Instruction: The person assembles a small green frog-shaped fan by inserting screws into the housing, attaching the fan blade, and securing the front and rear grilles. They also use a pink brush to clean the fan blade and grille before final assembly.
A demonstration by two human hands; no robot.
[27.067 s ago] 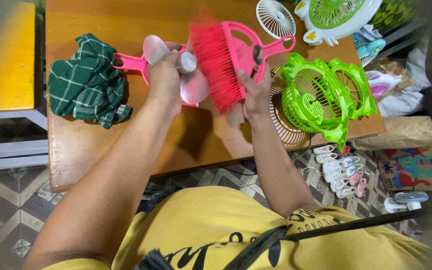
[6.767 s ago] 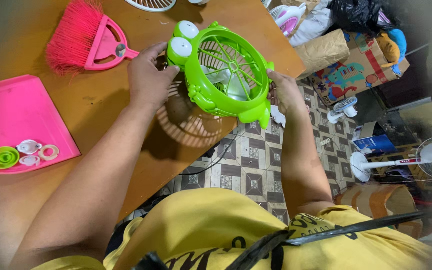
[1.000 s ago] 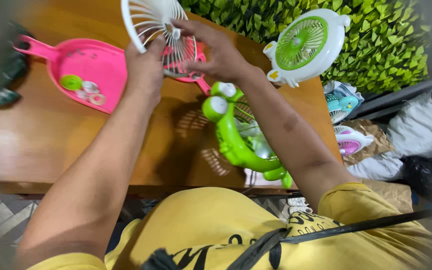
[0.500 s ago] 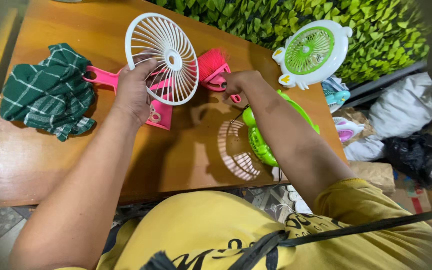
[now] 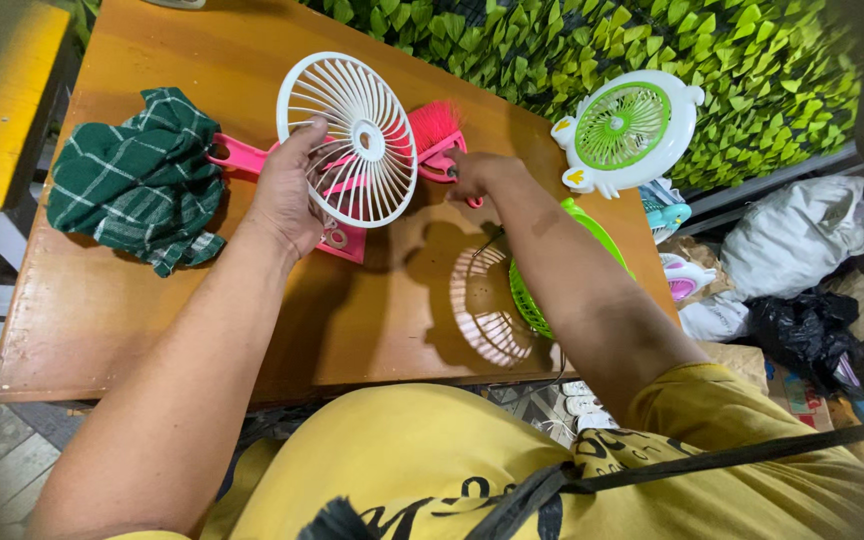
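Right of the table, on the floor, a bulging white plastic sack (image 5: 802, 235) lies against a crumpled black plastic bag (image 5: 802, 335). Below them sits a brown cardboard box (image 5: 737, 362), beside a colourfully printed carton (image 5: 812, 398), partly hidden.

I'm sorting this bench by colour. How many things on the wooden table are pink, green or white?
Pink: 2, the dustpan and the hand brush.
Green: 2, the checked cloth and the fan body.
White: 2, the fan grille in the left hand, and the white-and-green fan.
Total: 6.
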